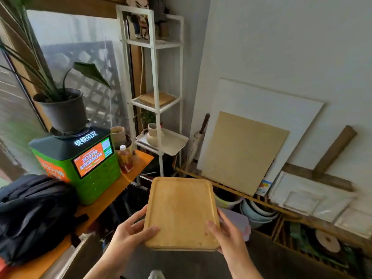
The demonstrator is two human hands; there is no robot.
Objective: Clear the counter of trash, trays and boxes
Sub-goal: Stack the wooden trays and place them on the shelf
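One wooden tray (181,210) is up in the air, held by both hands in front of the person, above the dark floor between the orange desk (128,174) and the low slatted rack (281,210) on the right. The left hand (128,234) grips the tray's near left edge, thumb lying on the top face and fingers curled underneath. The right hand (227,234) grips the near right corner the same way, thumb on top, fingers wrapped under the rim. The tray is a pale rectangular board with rounded corners and a shallow raised lip, its surface matt and lightly scuffed.

On the desk stand one green and orange charging kiosk (80,168) with a lit screen, one black plastic pot (62,111) with a long-leaved plant on top of the kiosk, one bottle of amber drink (125,160) with a white cap, and one black backpack (34,214) of soft creased fabric.

Behind stands one white metal shelf unit (155,87) with a second wooden board (156,98) on a middle shelf and a cream ceramic vase (153,133) on a white tray below. Three flat panels lean on the wall (291,47), the front one a tan board (241,150).
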